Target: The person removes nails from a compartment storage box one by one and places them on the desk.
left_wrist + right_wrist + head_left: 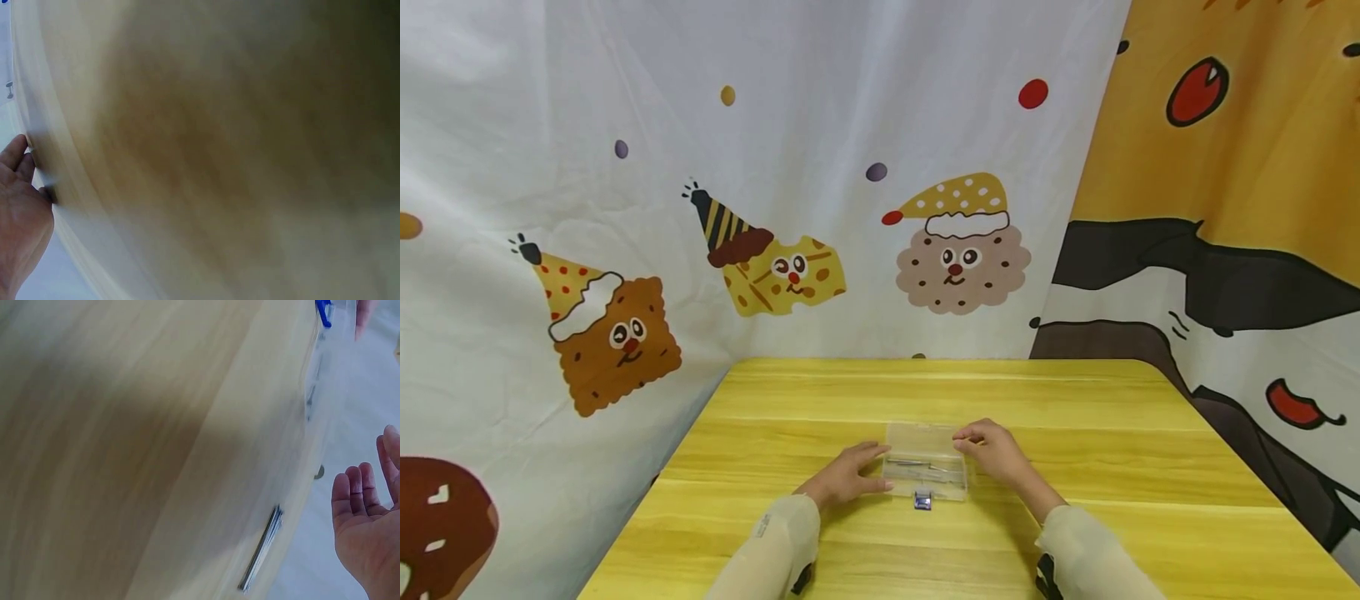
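Observation:
A clear plastic box [951,493] lies on the table with its transparent lid [921,435] swung back. Several thin metal tools [910,462] lie inside it. At the box's left side my left hand [848,475] spreads thumb and fingers, with the tips right at the edge. The fingertips of my right hand [992,448] overlap the lid's right edge; whether they pinch it I cannot tell. A small blue-and-silver piece [922,500] sits at the box's front edge. In the right wrist view, a slim metal bundle [261,549] lies on the table, apart from the box.
The yellow wood-grain table [760,417] reaches back to a white cloth [820,75] printed with cartoon biscuits and cheese. Another cartoon-printed cloth [1262,192] hangs on the right. Blurred tabletop fills most of the left wrist view.

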The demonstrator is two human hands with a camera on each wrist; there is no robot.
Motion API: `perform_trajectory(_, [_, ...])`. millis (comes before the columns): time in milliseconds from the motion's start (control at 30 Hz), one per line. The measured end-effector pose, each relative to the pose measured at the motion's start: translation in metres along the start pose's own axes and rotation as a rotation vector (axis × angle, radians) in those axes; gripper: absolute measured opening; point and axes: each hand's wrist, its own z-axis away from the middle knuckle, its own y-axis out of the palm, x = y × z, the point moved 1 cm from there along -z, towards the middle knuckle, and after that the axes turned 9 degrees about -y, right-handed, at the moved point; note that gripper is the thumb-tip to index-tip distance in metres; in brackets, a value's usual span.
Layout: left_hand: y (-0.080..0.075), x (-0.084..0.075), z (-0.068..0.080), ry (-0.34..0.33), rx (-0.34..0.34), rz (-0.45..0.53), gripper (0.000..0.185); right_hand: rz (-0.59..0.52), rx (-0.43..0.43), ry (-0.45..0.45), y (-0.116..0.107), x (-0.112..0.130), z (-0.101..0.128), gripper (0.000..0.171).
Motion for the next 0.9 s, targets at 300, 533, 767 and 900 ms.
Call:
perform_trajectory(300, [-0.002,-0.001,0.0,0.005,0.005,-0.009,0.071,-0.049,0.014,0.027,0.022,0.014,-0.007,0.007])
perform_trajectory(533, [-0.001,0.002,-0.002,-0.004,-0.001,-0.011,0.07,-0.021,0.033,0.029,0.034,0.014,-0.008,0.005])
perform_trajectory(767, [-0.002,0.001,-0.003,0.0,-0.006,-0.017,0.07,-0.023,0.06,0.027,0.04,0.015,-0.009,0.006])
perform_trajectory(900, [-0.001,0.002,-0.003,-0.001,-0.01,-0.023,0.07,-0.004,0.08,0.011,0.044,0.013,-0.009,0.008])
